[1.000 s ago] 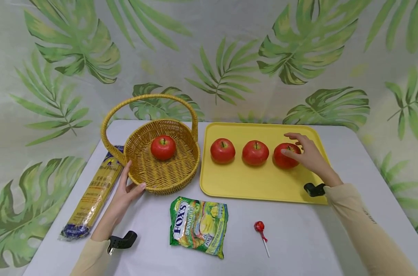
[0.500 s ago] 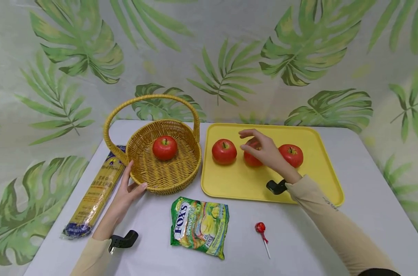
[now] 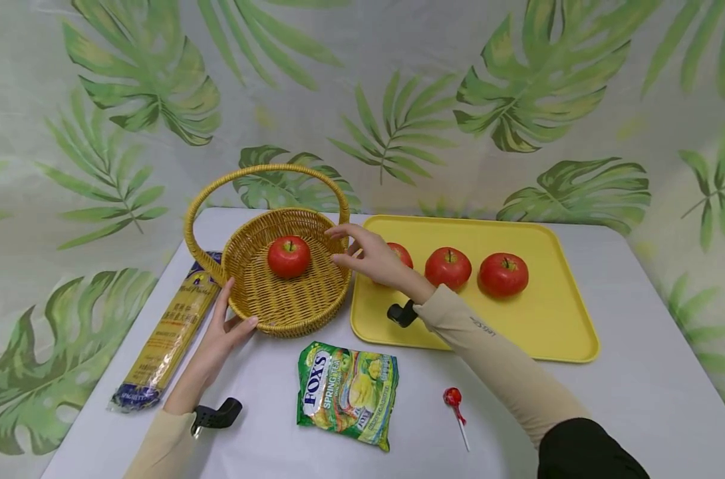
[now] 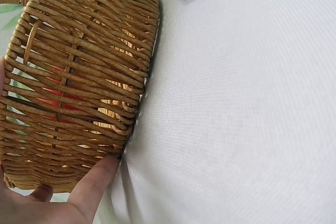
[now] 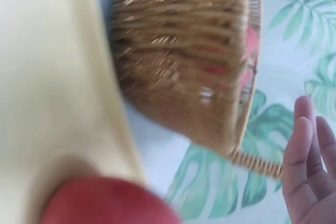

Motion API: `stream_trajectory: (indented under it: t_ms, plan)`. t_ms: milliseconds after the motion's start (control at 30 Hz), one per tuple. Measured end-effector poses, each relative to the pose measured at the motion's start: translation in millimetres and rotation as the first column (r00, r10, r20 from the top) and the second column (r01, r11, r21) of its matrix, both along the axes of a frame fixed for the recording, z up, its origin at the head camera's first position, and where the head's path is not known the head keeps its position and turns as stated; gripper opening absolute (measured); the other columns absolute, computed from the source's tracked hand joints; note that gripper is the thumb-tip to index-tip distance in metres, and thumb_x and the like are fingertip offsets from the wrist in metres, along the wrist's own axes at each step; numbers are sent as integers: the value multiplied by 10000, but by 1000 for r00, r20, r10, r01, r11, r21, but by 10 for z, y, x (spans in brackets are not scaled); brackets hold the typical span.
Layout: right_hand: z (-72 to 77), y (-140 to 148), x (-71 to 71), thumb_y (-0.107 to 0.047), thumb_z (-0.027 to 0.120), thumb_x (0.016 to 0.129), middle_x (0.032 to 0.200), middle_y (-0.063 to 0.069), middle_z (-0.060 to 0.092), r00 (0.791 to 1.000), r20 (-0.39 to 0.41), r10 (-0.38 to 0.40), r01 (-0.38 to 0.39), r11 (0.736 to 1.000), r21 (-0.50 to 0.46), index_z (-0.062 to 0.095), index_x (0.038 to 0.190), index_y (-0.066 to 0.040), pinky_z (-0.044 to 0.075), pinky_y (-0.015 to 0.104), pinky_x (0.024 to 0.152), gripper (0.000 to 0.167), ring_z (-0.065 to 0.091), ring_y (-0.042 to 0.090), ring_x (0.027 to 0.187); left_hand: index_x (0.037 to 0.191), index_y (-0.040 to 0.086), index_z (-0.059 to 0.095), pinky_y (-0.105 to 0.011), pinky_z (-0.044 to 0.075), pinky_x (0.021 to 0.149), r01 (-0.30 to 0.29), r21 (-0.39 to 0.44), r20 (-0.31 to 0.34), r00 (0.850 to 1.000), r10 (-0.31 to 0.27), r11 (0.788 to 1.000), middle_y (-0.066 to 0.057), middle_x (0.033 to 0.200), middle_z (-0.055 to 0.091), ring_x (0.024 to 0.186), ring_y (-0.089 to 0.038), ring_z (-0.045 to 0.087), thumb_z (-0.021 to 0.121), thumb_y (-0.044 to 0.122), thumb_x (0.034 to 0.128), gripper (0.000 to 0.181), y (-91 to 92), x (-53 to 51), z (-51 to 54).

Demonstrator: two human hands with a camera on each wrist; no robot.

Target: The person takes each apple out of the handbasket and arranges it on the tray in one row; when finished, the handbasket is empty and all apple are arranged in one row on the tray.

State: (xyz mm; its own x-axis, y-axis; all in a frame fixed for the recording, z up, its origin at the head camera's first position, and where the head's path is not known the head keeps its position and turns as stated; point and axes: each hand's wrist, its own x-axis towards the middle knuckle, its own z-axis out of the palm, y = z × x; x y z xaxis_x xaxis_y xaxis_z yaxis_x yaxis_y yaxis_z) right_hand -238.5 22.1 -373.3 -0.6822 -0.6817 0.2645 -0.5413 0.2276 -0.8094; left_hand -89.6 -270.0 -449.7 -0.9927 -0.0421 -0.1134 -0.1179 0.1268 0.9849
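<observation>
A round wicker basket (image 3: 290,326) with a tall hoop handle holds one red apple (image 3: 289,256). My left hand (image 3: 214,346) touches the near left side of the basket, fingers spread; in the left wrist view its thumb (image 4: 97,187) lies along the woven wall. My right hand (image 3: 374,258) is above the gap between the basket's right rim and the yellow tray (image 3: 536,336), fingers bent loosely, holding nothing. Three red apples are in a row on the tray: a left apple (image 3: 401,253) partly hidden by this hand, a middle apple (image 3: 448,267) and a right apple (image 3: 503,275).
A spaghetti packet (image 3: 167,339) lies left of the basket, partly beneath the left forearm. In front are a green candy bag (image 3: 347,396) and a red lollipop (image 3: 453,398) on the white table (image 3: 650,372). Leaf-printed cloth (image 3: 410,40) hangs behind.
My right hand has travelled left from the right apple, across the tray, to the basket's right rim. The apples stay where they were. My left hand keeps its place at the basket.
</observation>
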Motion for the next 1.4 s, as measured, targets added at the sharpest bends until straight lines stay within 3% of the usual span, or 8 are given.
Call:
stream_trajectory:
  t_ms: [167, 400, 500, 567, 800, 1033, 1233, 1400]
  plan:
    - [65, -290, -29, -200, 627, 943, 1290, 54, 546, 997, 72, 12, -12, 1000, 7, 502, 1356, -109, 498, 301, 728, 441, 590, 214, 789, 1526, 387, -46, -588, 220, 1070, 1, 5, 1, 1000, -1, 1000, -30, 1564, -203, 1362, -538, 60, 579, 132, 956, 884, 5, -7, -1]
    - [107, -596, -134, -235, 633, 939, 1352, 79, 476, 992, 127, 11, -16, 999, 45, 437, 1408, -127, 496, 302, 842, 520, 557, 251, 1113, 1528, 383, -40, -592, 224, 1067, 0, 5, 5, 1000, 0, 1000, -35, 1565, -198, 1360, -541, 63, 562, 107, 962, 871, 12, -10, 3]
    - [91, -691, -184, -249, 635, 935, 1368, 117, 429, 972, 233, 10, -19, 999, 36, 387, 1443, -142, 533, 343, 789, 575, 621, 314, 998, 1528, 384, -40, -594, 223, 1067, 2, 5, 3, 1000, -2, 1000, -33, 1565, -199, 1360, -541, 66, 568, 119, 962, 871, 11, -11, -1]
    - [62, -740, -220, -227, 633, 937, 1374, 147, 398, 945, 327, 15, -20, 1000, 13, 355, 1461, -142, 552, 396, 741, 600, 650, 374, 872, 1528, 383, -40, -593, 225, 1066, 4, 6, 1, 1000, -4, 1000, -30, 1565, -199, 1360, -540, 70, 572, 126, 961, 874, 8, -12, -6]
    - [-42, -861, -305, -181, 592, 957, 1485, 172, 259, 845, 534, 5, 8, 1000, -22, 222, 1513, -145, 527, 499, 806, 669, 647, 417, 866, 1530, 375, -41, -590, 235, 1062, 8, 18, -7, 1000, -7, 1000, -29, 1564, -199, 1358, -541, 72, 574, 113, 958, 880, -2, -15, -31]
    - [-145, -931, -318, -187, 581, 964, 1552, 185, 68, 709, 705, -15, 45, 999, -23, 122, 1531, -244, 483, 550, 864, 732, 596, 507, 964, 1532, 369, -38, -598, 237, 1058, 10, 19, -15, 1000, -10, 1000, -31, 1563, -204, 1357, -545, 67, 568, 104, 960, 875, -2, -14, -31]
    - [-232, -1002, -292, -227, 598, 949, 1506, 188, 244, 640, 767, -47, 46, 999, 22, 129, 1530, -313, 490, 542, 849, 751, 593, 497, 995, 1535, 352, -45, -598, 242, 1055, 8, 17, -10, 1000, -8, 1000, -28, 1564, -198, 1358, -541, 78, 568, 108, 960, 875, 2, -10, -20]
    - [-300, -1082, -245, -217, 601, 947, 1463, 221, 278, 547, 836, -36, 79, 997, -9, 135, 1526, -325, 468, 566, 867, 750, 550, 539, 1040, 1536, 347, -46, -597, 252, 1050, 7, 17, -8, 1000, -7, 1000, -28, 1564, -199, 1358, -538, 85, 557, 93, 964, 869, 3, -7, -16]
